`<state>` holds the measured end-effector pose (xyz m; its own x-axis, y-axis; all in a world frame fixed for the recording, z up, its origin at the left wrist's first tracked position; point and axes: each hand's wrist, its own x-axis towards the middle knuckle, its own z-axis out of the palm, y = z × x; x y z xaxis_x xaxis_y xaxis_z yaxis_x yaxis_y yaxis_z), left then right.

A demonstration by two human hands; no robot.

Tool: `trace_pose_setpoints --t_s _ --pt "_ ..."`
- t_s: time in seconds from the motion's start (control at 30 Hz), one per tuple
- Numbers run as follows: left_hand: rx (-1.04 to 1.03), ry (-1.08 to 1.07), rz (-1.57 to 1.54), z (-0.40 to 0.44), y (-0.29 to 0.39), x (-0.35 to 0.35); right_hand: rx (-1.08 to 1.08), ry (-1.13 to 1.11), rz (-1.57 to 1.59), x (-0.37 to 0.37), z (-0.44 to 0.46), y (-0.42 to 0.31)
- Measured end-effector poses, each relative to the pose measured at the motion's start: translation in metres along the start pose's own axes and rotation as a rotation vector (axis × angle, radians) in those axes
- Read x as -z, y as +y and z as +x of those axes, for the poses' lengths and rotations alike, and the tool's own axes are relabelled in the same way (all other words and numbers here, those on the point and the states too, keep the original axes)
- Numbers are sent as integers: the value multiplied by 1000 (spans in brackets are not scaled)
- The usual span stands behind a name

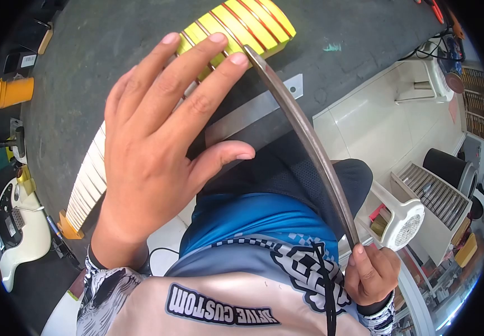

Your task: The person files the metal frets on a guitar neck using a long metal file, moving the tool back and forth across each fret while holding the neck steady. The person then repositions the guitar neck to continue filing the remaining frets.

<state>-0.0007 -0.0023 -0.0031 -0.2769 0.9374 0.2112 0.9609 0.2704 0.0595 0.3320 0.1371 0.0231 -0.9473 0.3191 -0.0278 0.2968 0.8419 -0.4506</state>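
Note:
A guitar neck (239,28) lies on the dark bench top, with tape between its metal frets. The tape looks yellow at the far end and whitish at the near left end. My left hand (149,131) rests palm down over the neck, fingers spread, the index fingertip beside the tip of a long metal file (313,140). That file slants from the neck down to the right, its far tip on the yellow stretch. Its near end is pinched between the thumb and fingers of my right hand (373,274). The middle of the neck is hidden under my left hand.
A flat steel bar with a hole (278,102) lies on the bench (354,33) near its edge. A white guitar body (32,241) and an orange cup (15,92) are at left. At right are a white stool (407,227) and a rack of metal pieces (432,190).

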Motion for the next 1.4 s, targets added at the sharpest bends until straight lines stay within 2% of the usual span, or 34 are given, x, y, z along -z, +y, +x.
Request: trace_pose_setpoints --t_s 0.23,0.43,0.63,0.8,0.97,1.17,1.4 --pt "6 -8 -1 0 -1 0 20 54 -10 -9 12 1" --pt "17 -17 -7 0 0 2 70 98 -66 -10 86 -19" --pt "28 -26 -23 0 1 2 43 67 145 2 166 -35" --pt "30 -52 -15 1 0 5 42 231 335 -1 121 -12" --pt "28 -44 -29 1 0 4 -120 190 548 -3 34 -1" --pt "12 -13 -44 -1 0 2 -201 161 522 -8 13 -7" --pt "14 -24 -28 0 0 3 -155 151 520 -11 5 -5"
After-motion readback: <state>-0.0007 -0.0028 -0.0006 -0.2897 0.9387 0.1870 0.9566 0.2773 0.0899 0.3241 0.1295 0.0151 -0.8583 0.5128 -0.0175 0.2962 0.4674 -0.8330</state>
